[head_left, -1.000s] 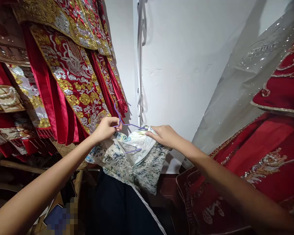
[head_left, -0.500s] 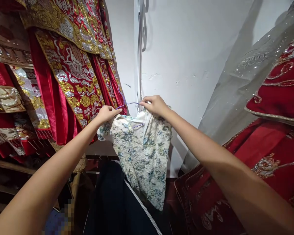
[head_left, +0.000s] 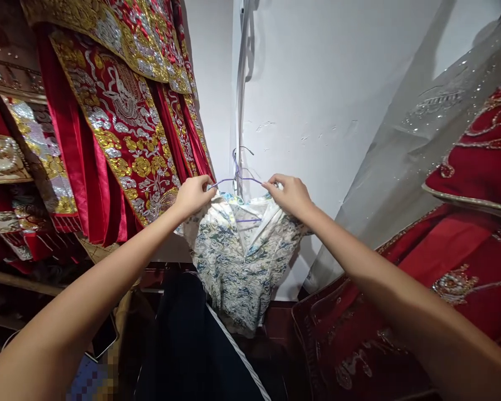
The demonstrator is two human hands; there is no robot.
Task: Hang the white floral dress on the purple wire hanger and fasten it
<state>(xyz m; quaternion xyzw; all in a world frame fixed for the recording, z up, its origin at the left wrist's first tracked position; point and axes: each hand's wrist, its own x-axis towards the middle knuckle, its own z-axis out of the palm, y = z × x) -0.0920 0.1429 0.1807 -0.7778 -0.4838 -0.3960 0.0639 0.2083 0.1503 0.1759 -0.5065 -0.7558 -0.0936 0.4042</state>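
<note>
head view: left hand (head_left: 195, 195) pinches one shoulder of a floral top (head_left: 237, 262), fingers closed on cloth and the purple hanger (head_left: 237, 177). right hand (head_left: 290, 195) grips the other shoulder the same way. top hangs between both hands before the white wall (head_left: 317, 83). red embroidered robes (head_left: 121, 117) hang at left, a red dress (head_left: 463, 250) at right.

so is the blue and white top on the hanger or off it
On it. The floral top drapes from the purple wire hanger, each shoulder pinched by the left hand and right hand.
</note>
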